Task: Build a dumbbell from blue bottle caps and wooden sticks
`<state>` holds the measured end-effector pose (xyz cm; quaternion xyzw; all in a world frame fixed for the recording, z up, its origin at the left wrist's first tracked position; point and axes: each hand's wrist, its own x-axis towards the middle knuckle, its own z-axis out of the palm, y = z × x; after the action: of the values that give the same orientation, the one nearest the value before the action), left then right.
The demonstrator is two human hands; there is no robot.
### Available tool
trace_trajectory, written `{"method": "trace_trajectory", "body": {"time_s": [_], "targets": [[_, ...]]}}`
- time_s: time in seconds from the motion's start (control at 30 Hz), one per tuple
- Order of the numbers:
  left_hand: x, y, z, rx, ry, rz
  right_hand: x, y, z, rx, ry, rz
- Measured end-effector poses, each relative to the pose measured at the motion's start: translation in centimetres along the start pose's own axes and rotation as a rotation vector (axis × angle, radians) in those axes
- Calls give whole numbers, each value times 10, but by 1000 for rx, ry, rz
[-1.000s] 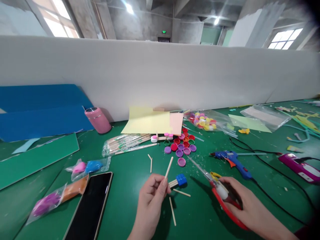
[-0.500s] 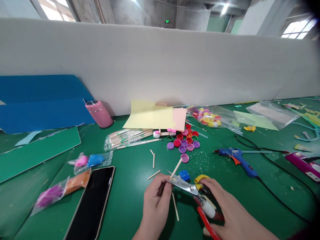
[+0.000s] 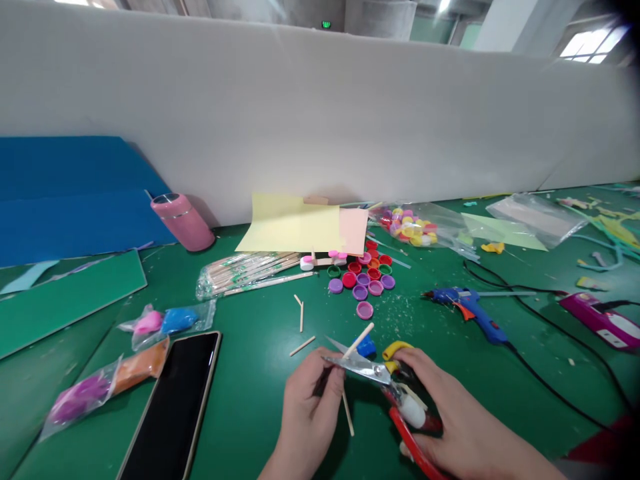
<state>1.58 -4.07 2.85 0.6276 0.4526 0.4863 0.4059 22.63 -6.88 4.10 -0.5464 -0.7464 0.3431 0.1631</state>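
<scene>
My left hand [image 3: 313,403] pinches a short pale wooden stick [image 3: 362,337] between thumb and fingertips; the stick slants up to the right. My right hand [image 3: 453,407] grips scissors [image 3: 370,371] with one yellow and one red handle. The blades are parted and cross the stick close to my left fingertips. Just behind them lies a small blue block-like piece [image 3: 369,346], partly hidden. Below the blades a thin stick [image 3: 348,413] lies on the green table. A white rounded object [image 3: 413,412] shows between the scissor handles; its kind is unclear.
Bottle caps [image 3: 360,292] lie ahead, near bagged wooden sticks [image 3: 255,272]. On the right rests a blue glue gun [image 3: 470,310] with its cord. A phone [image 3: 173,407], bagged clay [image 3: 83,397] and a pink bottle [image 3: 183,223] stand or lie left. A white partition [image 3: 320,120] rises behind.
The stick's upper end has tipped to the right and lower between the blades. Both hands keep their grips. The whole view has shifted slightly.
</scene>
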Motion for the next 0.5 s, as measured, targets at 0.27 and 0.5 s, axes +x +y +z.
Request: {"method": "trace_trajectory", "body": {"time_s": [0.27, 0.5], "targets": [[-1, 0, 0, 126, -11, 83, 4, -11, 0, -5, 5, 56], [-2, 5, 0, 241, -15, 259, 6, -16, 7, -15, -55, 193]]}}
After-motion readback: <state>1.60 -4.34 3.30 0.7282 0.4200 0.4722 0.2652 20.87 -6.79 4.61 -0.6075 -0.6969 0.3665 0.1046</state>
